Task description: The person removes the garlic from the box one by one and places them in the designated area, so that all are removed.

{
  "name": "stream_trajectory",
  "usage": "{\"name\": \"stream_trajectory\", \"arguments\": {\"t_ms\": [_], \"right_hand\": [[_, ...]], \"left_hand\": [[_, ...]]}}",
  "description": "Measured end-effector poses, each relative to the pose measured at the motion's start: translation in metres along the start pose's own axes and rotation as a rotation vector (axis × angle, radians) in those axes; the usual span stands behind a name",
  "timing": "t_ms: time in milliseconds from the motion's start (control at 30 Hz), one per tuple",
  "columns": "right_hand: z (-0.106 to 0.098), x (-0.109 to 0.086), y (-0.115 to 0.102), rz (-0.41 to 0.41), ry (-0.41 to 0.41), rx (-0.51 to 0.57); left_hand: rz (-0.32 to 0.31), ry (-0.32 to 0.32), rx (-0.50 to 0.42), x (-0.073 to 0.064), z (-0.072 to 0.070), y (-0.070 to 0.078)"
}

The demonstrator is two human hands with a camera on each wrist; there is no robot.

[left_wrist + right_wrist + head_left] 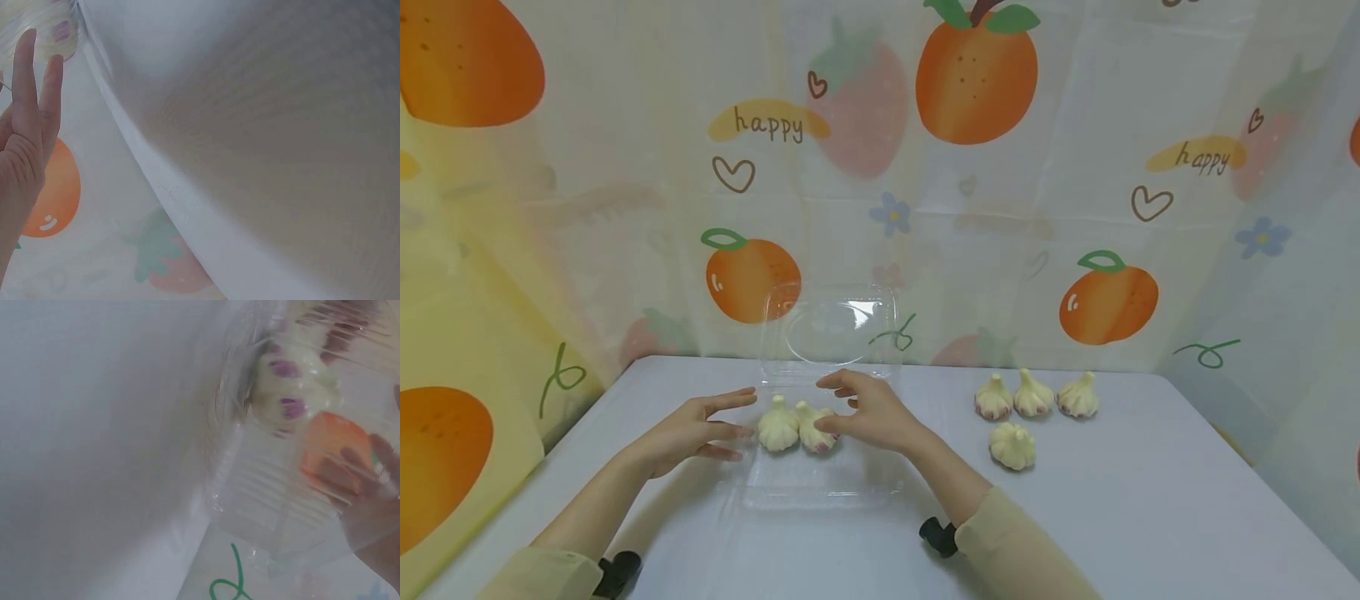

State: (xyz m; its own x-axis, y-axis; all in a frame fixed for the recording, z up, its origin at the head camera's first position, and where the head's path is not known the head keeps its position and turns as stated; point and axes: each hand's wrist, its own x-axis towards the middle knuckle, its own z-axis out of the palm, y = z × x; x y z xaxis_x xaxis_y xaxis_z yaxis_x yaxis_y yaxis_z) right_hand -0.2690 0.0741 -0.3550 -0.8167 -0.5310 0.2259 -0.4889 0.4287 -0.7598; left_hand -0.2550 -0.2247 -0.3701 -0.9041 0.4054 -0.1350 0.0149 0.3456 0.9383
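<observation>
A clear plastic clamshell box (805, 500) stands on the table with its lid (831, 333) raised at the back. Two whitish garlic bulbs sit side by side in it, a left bulb (778, 426) and a right bulb (812, 435). My left hand (696, 429) is at the box's left side, fingers extended and spread, holding nothing. Over the box's right part reaches my right hand (872, 410); its thumb overlaps the right bulb, its fingers loosely bent above. Through ribbed plastic, the right wrist view shows garlic (290, 394) with purple patches; the left hand's fingers (26, 87) look straight.
Several more garlic bulbs (1033, 394) stand on the white table (1150, 500), right of the box. A fruit-patterned curtain (1000, 208) hangs behind the table's back edge and along both sides.
</observation>
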Motion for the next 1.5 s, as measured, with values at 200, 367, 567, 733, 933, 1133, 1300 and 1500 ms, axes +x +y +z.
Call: {"name": "stream_trajectory", "arguments": {"t_ms": [200,367,567,733,933,1133,1300,1500], "right_hand": [[0.008,0.004,0.0,0.013,0.008,0.004],[0.013,0.007,-0.001,0.054,0.011,-0.037],[0.016,0.01,-0.002,0.075,0.011,-0.065],[0.018,0.013,0.001,0.081,0.009,-0.083],[0.021,0.016,0.005,0.076,0.009,-0.108],[0.022,0.016,0.008,0.086,-0.013,-0.127],[0.024,0.016,0.013,0.084,-0.033,-0.159],[0.024,0.016,0.016,0.086,-0.039,-0.189]], "left_hand": [[-0.005,0.007,0.01,-0.001,0.001,0.003],[-0.006,0.008,0.01,-0.001,0.001,0.003],[0.002,0.005,0.006,-0.001,0.001,0.003],[0.003,0.006,0.007,-0.001,0.001,0.003],[0.003,0.003,0.004,-0.001,0.001,0.003],[0.001,0.004,0.002,-0.001,0.001,0.003],[-0.009,0.008,-0.005,-0.001,0.002,0.002],[-0.011,0.011,-0.004,-0.001,0.002,0.002]]}}
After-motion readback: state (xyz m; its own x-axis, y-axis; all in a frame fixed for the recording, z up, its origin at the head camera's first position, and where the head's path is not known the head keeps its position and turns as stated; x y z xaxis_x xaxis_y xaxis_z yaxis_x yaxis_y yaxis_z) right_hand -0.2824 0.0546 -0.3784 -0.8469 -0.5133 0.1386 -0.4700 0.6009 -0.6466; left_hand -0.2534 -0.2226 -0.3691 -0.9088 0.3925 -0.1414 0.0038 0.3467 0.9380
